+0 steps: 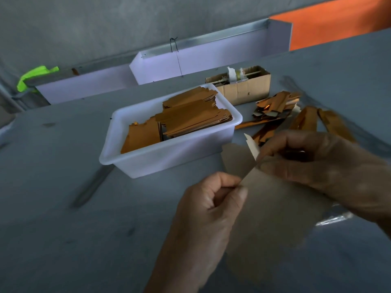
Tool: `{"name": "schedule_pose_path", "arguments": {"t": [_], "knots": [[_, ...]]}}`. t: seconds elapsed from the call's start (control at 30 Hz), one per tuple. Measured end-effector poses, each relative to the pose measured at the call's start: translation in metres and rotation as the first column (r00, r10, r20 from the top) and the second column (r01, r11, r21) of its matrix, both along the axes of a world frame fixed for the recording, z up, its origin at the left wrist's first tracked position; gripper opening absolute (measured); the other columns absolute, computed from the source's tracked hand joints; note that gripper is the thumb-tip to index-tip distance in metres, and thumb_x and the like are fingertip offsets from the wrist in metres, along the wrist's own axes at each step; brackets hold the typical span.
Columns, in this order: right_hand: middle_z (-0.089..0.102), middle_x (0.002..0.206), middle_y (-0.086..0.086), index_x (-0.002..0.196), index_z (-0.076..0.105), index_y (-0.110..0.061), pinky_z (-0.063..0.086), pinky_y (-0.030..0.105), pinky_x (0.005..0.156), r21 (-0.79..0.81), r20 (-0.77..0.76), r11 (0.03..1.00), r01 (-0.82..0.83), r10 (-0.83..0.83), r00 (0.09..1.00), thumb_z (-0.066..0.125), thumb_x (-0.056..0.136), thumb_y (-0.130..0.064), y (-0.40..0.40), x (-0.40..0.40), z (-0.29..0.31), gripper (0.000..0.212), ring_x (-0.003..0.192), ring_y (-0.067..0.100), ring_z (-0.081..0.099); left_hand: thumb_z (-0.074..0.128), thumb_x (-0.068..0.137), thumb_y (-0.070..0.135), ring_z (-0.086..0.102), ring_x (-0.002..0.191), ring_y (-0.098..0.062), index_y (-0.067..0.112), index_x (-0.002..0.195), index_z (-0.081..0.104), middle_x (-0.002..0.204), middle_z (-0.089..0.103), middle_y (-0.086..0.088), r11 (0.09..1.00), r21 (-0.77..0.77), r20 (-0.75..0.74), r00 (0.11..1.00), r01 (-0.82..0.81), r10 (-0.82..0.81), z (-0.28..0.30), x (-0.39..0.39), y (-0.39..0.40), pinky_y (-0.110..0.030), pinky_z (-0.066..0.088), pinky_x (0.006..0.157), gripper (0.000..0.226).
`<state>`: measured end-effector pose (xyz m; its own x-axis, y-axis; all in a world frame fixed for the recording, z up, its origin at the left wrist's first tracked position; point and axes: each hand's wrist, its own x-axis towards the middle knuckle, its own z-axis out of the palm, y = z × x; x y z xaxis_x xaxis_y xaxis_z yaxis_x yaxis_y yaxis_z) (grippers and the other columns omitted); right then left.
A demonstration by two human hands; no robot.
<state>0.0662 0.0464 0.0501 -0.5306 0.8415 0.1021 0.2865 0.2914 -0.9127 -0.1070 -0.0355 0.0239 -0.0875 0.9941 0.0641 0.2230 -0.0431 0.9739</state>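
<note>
A narrow strip of pale card [252, 148] is held between both hands above the grey table [63, 240]. My left hand [211, 199] pinches its lower end between thumb and curled fingers. My right hand [313, 159] grips its upper part, and the strip's pointed tip sticks out above the fingers. A flat brown sheet [273, 199] lies on the table under the hands. A white plastic tub [169, 157] to the left holds stacks of flat copper-coloured card pieces [190, 119].
Loose shiny copper strips [275, 106] are heaped behind my right hand. An open cardboard box [243, 89] stands behind the tub. White panels [201, 60] and an orange panel [338, 24] line the table's far edge. A clear plastic scrap [334, 217] lies at right.
</note>
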Motion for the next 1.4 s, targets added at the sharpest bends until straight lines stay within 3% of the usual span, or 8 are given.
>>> {"name": "schedule_pose_path", "arguments": {"t": [0.17, 0.3, 0.53, 0.7, 0.77, 0.9, 1.2, 1.4], "knots": [[0.068, 0.082, -0.005, 0.08, 0.072, -0.034, 0.048, 0.039, 0.072, -0.082, -0.051, 0.993, -0.088, 0.084, 0.995, 0.063, 0.061, -0.048, 0.007, 0.005, -0.009, 0.025, 0.081, 0.023, 0.062, 0.065, 0.073, 0.04, 0.05, 0.051, 0.0, 0.031, 0.083, 0.065, 0.057, 0.064, 0.007, 1.0, 0.009, -0.027, 0.999, -0.017, 0.017, 0.004, -0.008, 0.001, -0.012, 0.039, 0.048, 0.014], [0.068, 0.08, -0.005, 0.081, 0.072, -0.033, 0.05, 0.04, 0.07, -0.059, -0.086, 0.995, -0.084, 0.079, 0.993, 0.063, 0.065, -0.046, 0.008, 0.007, -0.018, 0.023, 0.077, 0.016, 0.063, 0.068, 0.071, 0.037, 0.048, 0.047, -0.004, 0.027, 0.079, 0.066, 0.054, 0.062, 0.004, 1.0, -0.013, 0.032, 0.999, -0.027, 0.028, 0.003, -0.009, 0.0, -0.017, 0.037, 0.045, 0.013], [0.066, 0.079, -0.001, 0.077, 0.073, -0.031, 0.04, 0.042, 0.068, -0.109, -0.277, 0.993, -0.033, 0.002, 0.961, 0.067, 0.064, -0.037, 0.005, 0.012, -0.024, 0.016, 0.076, 0.024, 0.054, 0.064, 0.078, 0.023, 0.068, 0.074, -0.008, 0.026, 0.095, 0.077, 0.083, 0.075, -0.001, 0.993, -0.057, 0.28, 0.956, 0.105, -0.085, 0.004, -0.015, -0.005, -0.019, 0.051, 0.061, 0.022], [0.069, 0.099, 0.011, 0.087, 0.072, -0.016, 0.053, 0.039, 0.072, -0.35, -0.327, 0.885, -0.307, 0.192, 0.925, 0.082, 0.059, -0.05, 0.005, 0.022, -0.024, 0.046, 0.088, 0.029, 0.065, 0.058, 0.086, 0.026, 0.068, 0.089, -0.001, 0.036, 0.099, 0.075, 0.092, 0.075, 0.012, 0.987, 0.097, -0.088, 0.989, 0.125, -0.117, 0.008, -0.019, -0.006, -0.016, 0.05, 0.077, 0.023], [0.068, 0.104, 0.015, 0.084, 0.07, -0.015, 0.05, 0.047, 0.081, -0.357, -0.244, 0.874, -0.331, 0.255, 0.936, 0.075, 0.061, -0.063, 0.007, 0.022, -0.019, 0.052, 0.098, 0.037, 0.063, 0.057, 0.088, 0.024, 0.066, 0.092, 0.006, 0.038, 0.101, 0.074, 0.094, 0.074, 0.021, 0.976, 0.146, -0.219, 0.967, 0.161, -0.127, 0.011, -0.018, -0.006, -0.005, 0.044, 0.076, 0.025], [0.067, 0.081, 0.006, 0.076, 0.069, -0.026, 0.048, 0.032, 0.07, -0.212, 0.013, 0.947, -0.241, 0.249, 0.968, 0.074, 0.055, -0.062, 0.013, 0.014, -0.006, 0.043, 0.078, 0.024, 0.062, 0.058, 0.09, 0.023, 0.066, 0.091, 0.007, 0.037, 0.105, 0.072, 0.093, 0.073, 0.024, 0.966, 0.187, -0.294, 0.948, 0.178, -0.118, 0.012, -0.015, -0.007, -0.003, 0.043, 0.073, 0.026], [0.072, 0.083, -0.011, 0.082, 0.068, -0.033, 0.051, 0.016, 0.062, -0.096, 0.085, 0.965, -0.242, 0.251, 0.964, 0.065, 0.058, -0.042, 0.01, 0.009, 0.005, 0.026, 0.078, 0.003, 0.068, 0.073, 0.071, 0.027, 0.067, 0.072, -0.007, 0.027, 0.089, 0.074, 0.078, 0.074, 0.002, 0.988, -0.071, 0.133, 0.983, 0.136, -0.125, 0.003, -0.025, -0.001, -0.019, 0.052, 0.062, 0.018], [0.071, 0.079, -0.015, 0.083, 0.068, -0.038, 0.05, 0.021, 0.058, 0.001, 0.003, 0.988, -0.153, 0.153, 0.988, 0.07, 0.058, -0.05, 0.007, 0.01, -0.001, 0.028, 0.075, 0.0, 0.066, 0.066, 0.08, 0.027, 0.072, 0.094, -0.021, 0.024, 0.103, 0.075, 0.099, 0.076, -0.005, 0.972, -0.132, 0.201, 0.966, 0.192, -0.164, -0.002, -0.025, -0.001, -0.034, 0.057, 0.08, 0.025]]}}
